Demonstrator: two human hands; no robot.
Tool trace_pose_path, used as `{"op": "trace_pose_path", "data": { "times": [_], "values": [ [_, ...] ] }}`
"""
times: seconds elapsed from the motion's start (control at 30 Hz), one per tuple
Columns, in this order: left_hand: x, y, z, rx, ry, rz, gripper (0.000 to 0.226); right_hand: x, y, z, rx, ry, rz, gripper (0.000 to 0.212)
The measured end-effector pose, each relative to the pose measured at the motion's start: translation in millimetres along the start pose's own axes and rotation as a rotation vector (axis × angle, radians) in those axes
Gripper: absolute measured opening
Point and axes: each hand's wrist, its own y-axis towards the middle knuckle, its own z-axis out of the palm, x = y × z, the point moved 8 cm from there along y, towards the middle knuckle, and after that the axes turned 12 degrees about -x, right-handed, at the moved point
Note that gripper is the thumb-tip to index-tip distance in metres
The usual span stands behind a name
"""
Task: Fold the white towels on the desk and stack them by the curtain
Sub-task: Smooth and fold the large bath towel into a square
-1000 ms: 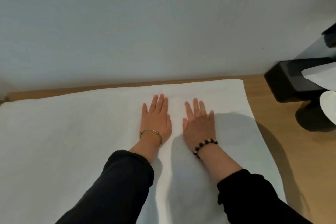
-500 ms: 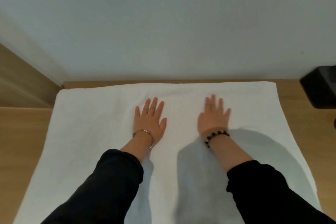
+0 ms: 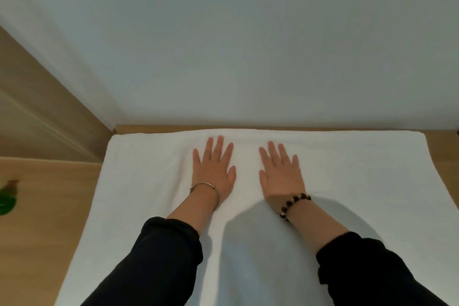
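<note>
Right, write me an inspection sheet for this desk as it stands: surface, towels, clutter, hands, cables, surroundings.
Surface: wooden desk, bare wood showing left and right of the cloth.
Job's things: one white towel spread flat, its far edge close to the wall; no folded stack in view.
Clutter: blurred green object at the left edge of the frame; cannot tell what it is.
Hands: left hand and right hand lie palm down on the towel, fingers straight, side by side and apart.
Cables: nothing seen.
Surroundings: pale wall behind the desk, wooden panel to the left; curtain not in view.
</note>
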Motion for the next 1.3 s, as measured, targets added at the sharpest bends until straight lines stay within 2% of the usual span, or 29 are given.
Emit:
{"op": "trace_pose_path", "data": {
  "times": [0.07, 0.13, 0.2, 0.3, 0.37, 0.57, 0.73, 0.83, 1.03, 1.17, 1.3],
  "values": [
    [-8, 4, 0, 0.005, 0.006, 0.154, 0.059, 13, 13, 3, 0.007, 0.008, -0.101, 0.059],
    [7, 10, 0, 0.012, 0.051, 0.183, 0.059, -2, 27, 3, -0.012, 0.023, 0.005, 0.06],
    [43, 9, 1, 0.017, 0.1, 0.08, 0.06, -18, 34, 2, -0.035, 0.029, 0.119, 0.062],
    [104, -6, 1, 0.052, 0.084, -0.138, 0.061, -18, 36, 1, -0.032, 0.007, 0.138, 0.063],
    [119, -15, 3, 0.071, 0.023, -0.213, 0.062, -16, 35, -1, -0.024, -0.013, 0.135, 0.062],
    [103, -15, 8, 0.068, -0.01, -0.24, 0.065, 12, 39, -9, -0.009, -0.104, 0.229, 0.061],
    [94, -17, 8, 0.072, -0.054, -0.182, 0.062, 108, 31, 11, 0.012, 0.058, 0.058, 0.06],
    [123, -18, 8, 0.076, -0.037, -0.146, 0.055, 107, 28, 21, 0.028, 0.014, 0.038, 0.061],
    [192, -30, 1, 0.1, 0.03, -0.317, 0.051, 93, 26, 21, 0.001, 0.004, 0.019, 0.063],
    [171, -35, -13, 0.077, -0.052, -0.365, 0.054, 94, 27, 16, -0.023, 0.006, 0.034, 0.063],
    [115, -82, -8, 0.094, -0.188, -0.164, 0.06, 95, 26, 13, 0.034, -0.022, 0.062, 0.061]
  ]
}}
